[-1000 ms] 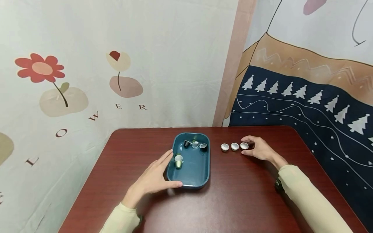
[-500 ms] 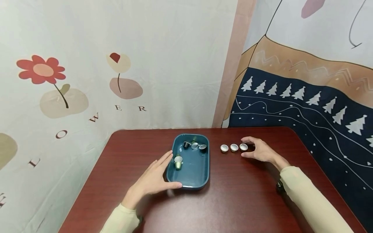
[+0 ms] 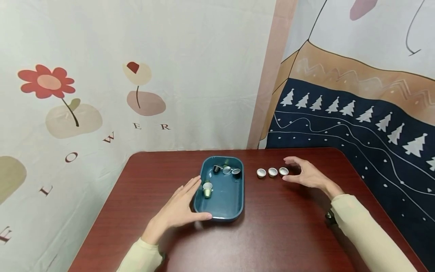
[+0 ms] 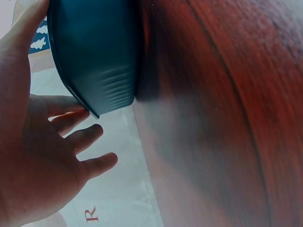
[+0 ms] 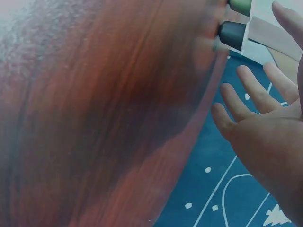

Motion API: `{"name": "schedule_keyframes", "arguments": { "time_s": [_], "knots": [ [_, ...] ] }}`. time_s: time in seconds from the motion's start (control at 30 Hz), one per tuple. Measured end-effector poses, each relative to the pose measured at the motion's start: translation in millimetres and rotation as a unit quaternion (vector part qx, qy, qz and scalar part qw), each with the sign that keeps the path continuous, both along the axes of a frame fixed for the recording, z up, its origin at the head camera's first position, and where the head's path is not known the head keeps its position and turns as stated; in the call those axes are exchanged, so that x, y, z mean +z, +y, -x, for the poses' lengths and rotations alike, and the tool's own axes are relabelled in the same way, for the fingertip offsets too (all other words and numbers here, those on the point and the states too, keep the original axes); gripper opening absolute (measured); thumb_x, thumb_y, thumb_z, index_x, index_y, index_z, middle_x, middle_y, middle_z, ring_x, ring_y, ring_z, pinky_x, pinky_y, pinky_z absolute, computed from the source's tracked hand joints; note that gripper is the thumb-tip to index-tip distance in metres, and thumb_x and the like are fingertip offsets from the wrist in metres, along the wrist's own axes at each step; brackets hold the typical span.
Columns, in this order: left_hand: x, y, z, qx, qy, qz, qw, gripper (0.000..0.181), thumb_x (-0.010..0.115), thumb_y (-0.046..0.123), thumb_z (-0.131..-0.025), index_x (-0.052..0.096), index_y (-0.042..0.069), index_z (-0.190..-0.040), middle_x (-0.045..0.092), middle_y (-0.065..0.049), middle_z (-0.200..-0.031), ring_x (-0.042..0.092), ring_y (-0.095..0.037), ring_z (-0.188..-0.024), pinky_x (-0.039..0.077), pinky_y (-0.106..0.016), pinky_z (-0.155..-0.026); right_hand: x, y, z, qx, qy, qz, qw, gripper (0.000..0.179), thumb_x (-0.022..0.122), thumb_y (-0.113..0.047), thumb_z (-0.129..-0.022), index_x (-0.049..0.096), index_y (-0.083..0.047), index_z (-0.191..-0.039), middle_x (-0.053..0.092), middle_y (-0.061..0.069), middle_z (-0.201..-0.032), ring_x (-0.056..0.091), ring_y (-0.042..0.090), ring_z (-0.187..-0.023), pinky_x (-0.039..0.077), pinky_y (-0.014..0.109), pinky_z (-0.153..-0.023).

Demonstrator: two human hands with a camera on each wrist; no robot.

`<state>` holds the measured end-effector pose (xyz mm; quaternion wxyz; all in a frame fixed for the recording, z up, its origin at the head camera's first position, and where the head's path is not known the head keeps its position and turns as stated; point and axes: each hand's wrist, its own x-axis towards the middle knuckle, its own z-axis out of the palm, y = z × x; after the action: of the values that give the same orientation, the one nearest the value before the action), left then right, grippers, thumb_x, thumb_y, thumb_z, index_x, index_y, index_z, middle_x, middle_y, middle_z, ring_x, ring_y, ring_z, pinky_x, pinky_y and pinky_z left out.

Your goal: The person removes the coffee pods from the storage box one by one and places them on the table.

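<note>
My left hand [image 3: 178, 207] rests spread against the left side and near corner of a blue tray [image 3: 225, 207]. In the left wrist view, its fingers touch the tray's rim [image 4: 71, 90]. Inside the tray lie several coffee capsules: a black capsule [image 3: 216, 169], others near the far end, and a green capsule [image 3: 207, 193] by the left wall. Right of the tray, three capsules stand foil side up in a row. My right hand [image 3: 307, 174] hovers with parted fingers just right of the end capsule [image 3: 283, 172], which shows dark-bodied [image 5: 232, 35] in the right wrist view.
A red-brown wooden table [image 3: 272, 238] carries everything. The left capsule [image 3: 261, 173] and middle capsule [image 3: 272, 172] of the row stand between the tray and my right hand. A patterned cloth [image 3: 204, 75] hangs behind the far table edge.
My right hand has let go of the end capsule and drawn a little to the right, its fingers parting. The left hand and tray stay in place.
</note>
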<state>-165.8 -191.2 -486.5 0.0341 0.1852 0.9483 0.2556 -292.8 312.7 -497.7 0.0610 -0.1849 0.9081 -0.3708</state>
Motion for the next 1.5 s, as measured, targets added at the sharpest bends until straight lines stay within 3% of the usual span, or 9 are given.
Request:
{"name": "schedule_keyframes", "arguments": {
  "time_s": [0.37,1.0,1.3,1.5],
  "knots": [
    [0.4,-1.7,-0.8,-0.003,0.009,0.002,1.0000,0.131,0.086,0.079,-0.084,0.036,0.001,-0.176,0.033,-0.011,-0.187,0.030,-0.040,-0.175,0.023,-0.072,-0.141,18.6,-13,-5.6,0.008,0.015,-0.016,0.9997,0.079,0.088,-0.039,-0.098,0.055,-0.009,-0.163,0.062,0.023,-0.163,0.052,0.048,-0.153,0.043,0.077,-0.127],
    [1.1,-1.0,0.4,0.005,-0.022,-0.022,0.9995,0.133,0.089,0.077,-0.082,0.032,0.006,-0.178,0.026,-0.006,-0.190,0.022,-0.038,-0.178,0.027,-0.063,-0.143,47.2,-52,-15.4,0.057,0.036,-0.019,0.9976,0.078,0.085,-0.044,-0.100,0.054,-0.016,-0.166,0.056,0.014,-0.171,0.050,0.041,-0.158,0.041,0.077,-0.129],
    [0.6,-0.6,0.1,0.005,-0.022,-0.024,0.9994,0.132,0.090,0.076,-0.082,0.031,0.007,-0.179,0.025,-0.006,-0.190,0.021,-0.039,-0.178,0.029,-0.063,-0.142,54.7,-73,-18.0,0.085,0.023,-0.009,0.9961,0.076,0.086,-0.042,-0.100,0.054,-0.022,-0.166,0.054,0.011,-0.172,0.052,0.037,-0.154,0.051,0.075,-0.123],
    [-0.4,-1.6,0.1,0.005,-0.022,-0.028,0.9994,0.132,0.089,0.077,-0.082,0.031,0.007,-0.179,0.024,-0.005,-0.191,0.020,-0.040,-0.178,0.030,-0.065,-0.141,58.6,-90,-18.3,0.105,0.027,-0.007,0.9941,0.077,0.087,-0.042,-0.099,0.055,-0.021,-0.166,0.056,0.009,-0.171,0.052,0.036,-0.157,0.045,0.073,-0.129]
  ]
}}
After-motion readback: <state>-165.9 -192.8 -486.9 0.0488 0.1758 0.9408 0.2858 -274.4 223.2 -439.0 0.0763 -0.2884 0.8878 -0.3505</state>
